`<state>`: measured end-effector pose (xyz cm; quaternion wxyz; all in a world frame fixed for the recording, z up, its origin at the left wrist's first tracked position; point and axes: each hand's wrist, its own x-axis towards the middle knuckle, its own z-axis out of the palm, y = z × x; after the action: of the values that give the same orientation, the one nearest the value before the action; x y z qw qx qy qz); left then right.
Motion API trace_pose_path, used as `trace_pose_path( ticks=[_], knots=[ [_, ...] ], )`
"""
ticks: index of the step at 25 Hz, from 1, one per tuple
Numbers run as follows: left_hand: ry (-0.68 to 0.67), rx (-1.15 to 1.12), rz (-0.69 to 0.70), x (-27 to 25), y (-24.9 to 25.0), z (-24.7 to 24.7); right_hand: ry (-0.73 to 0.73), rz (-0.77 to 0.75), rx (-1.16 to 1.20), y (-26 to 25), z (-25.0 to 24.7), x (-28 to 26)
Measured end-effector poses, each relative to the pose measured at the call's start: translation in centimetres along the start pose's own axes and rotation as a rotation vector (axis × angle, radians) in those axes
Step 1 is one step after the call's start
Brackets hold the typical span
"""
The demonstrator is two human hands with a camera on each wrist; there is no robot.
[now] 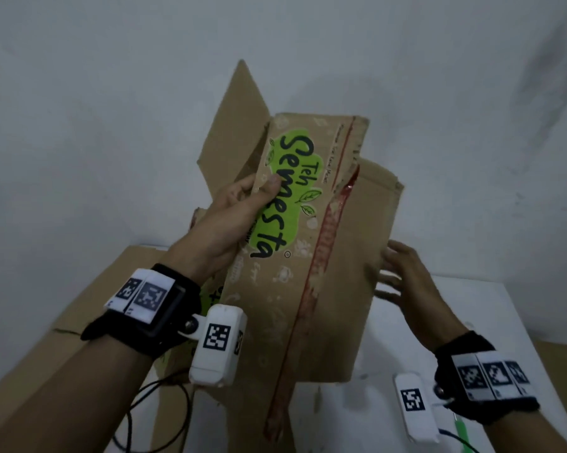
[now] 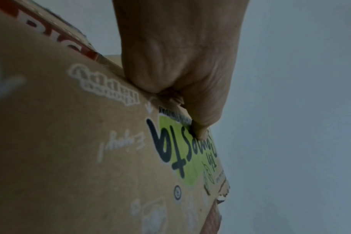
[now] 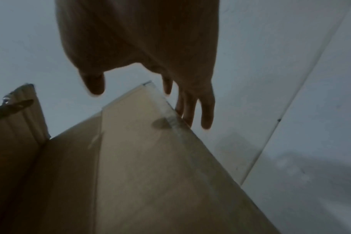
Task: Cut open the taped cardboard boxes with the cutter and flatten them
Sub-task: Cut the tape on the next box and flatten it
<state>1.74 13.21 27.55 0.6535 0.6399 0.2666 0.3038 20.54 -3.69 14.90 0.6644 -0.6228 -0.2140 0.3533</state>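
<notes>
Box [image 1: 311,256] pinched by left hand [image 1: 233,220] (thumb on logo), right hand [image 1: 406,282] spread.

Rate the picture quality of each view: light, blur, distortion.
Head view: evenly lit and wide-angle, printed brown cardboard box sharp, right hand motion-blurred. Left wrist view: dim, left hand and box print soft, the near cardboard blurred. Right wrist view: darkest, the hand nearly silhouetted against the pale wall, cardboard edges smeared.
</notes>
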Motion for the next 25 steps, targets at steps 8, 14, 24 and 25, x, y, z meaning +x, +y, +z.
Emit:
trace_pose_path(
  ticks=[8, 14, 24, 25],
  knots=[
    [0.148, -0.157, 0.046, 2.2, 0.4, 0.0, -0.167, -0.156, -0.213, -3.9, -0.4, -0.5],
    [0.145, -0.186, 0.05, 3.5, 1.9, -1.0, -0.222, -0.305, -0.26, -8.5, 1.3, -2.2],
    [0.054, -0.425, -0.015, 5.6, 1.9, -7.2, -0.28, -0.419, -0.298, -11.3, 2.4, -4.4],
    [0.086, -0.461, -0.038, 5.7, 1.1, -7.7, -0.26, -0.425, -0.335, -9.8, 2.6, -4.2]
  ],
)
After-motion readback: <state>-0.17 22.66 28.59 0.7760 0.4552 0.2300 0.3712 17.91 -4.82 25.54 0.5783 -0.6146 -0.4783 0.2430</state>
